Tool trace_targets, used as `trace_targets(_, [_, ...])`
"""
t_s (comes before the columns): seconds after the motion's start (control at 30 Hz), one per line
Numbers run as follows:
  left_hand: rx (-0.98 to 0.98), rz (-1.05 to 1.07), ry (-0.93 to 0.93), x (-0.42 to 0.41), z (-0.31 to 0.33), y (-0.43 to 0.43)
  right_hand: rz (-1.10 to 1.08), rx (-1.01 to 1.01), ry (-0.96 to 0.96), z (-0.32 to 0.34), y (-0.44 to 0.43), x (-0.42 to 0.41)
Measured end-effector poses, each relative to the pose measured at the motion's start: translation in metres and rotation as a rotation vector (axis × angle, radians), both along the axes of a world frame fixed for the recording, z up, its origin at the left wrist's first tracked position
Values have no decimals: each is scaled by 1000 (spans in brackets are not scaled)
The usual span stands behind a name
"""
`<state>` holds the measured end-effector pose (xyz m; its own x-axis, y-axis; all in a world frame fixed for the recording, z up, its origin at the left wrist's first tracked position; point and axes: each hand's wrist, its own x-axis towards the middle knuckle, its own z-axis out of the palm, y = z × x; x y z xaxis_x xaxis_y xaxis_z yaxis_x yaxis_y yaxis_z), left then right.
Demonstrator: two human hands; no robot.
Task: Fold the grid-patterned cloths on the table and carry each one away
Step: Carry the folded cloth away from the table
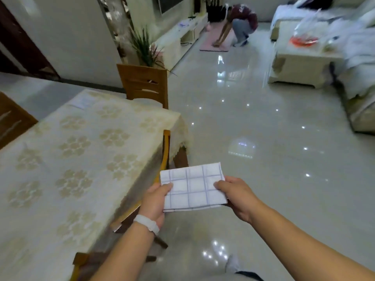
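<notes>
The surface (60, 159) stands along the left of the room under a pale tablecloth with a cream flower pattern, and one sheet of paper (83, 101) lies flat at its far end. I count four wooden chairs round it: one at the far end (145, 84), one at the left side (12, 118), one tucked in at the right side (166, 142) and one at the near corner (81, 260). A single potted plant (144, 47) stands behind the far chair. The glossy tiled floor (263, 138) runs away to the right, throwing back spots of ceiling light. Across it are a low pale coffee table (300, 63) with a sofa (361, 78) under white covers beside it, and a long white cabinet (182, 31) against the far wall. Another person (241, 23) crouches there, reaching down to a pink mat (215, 43).

There is one grid-patterned cloth (194, 187) in sight, white with thin blue lines, folded into a small flat rectangle. It is off the surface, held out level above the floor just beside the surface's right edge.

Both bare arms reach forward from below. The left grip (156, 199), with a white band (146, 223) on its wrist, pinches the cloth's left edge, thumb on top and fingers beneath. The right grip (237, 195) pinches the right edge the same way, its thumb lying across the top
</notes>
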<state>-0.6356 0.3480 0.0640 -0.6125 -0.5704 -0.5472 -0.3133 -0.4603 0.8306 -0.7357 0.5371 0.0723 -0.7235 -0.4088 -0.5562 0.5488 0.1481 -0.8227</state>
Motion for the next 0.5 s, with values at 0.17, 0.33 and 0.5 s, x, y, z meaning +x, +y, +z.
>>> trace_targets(0.17, [1,-71,-7,-68,3,67,-77,-8,5,0,70,-51])
trace_targets(0.33, [25,-130,-31,-115,8,108,-161,-12,2,-1,111,-85])
trace_targets(0.5, [-2,-214,-36,-158,14,122,-232,-12,-22,-6,129,-111])
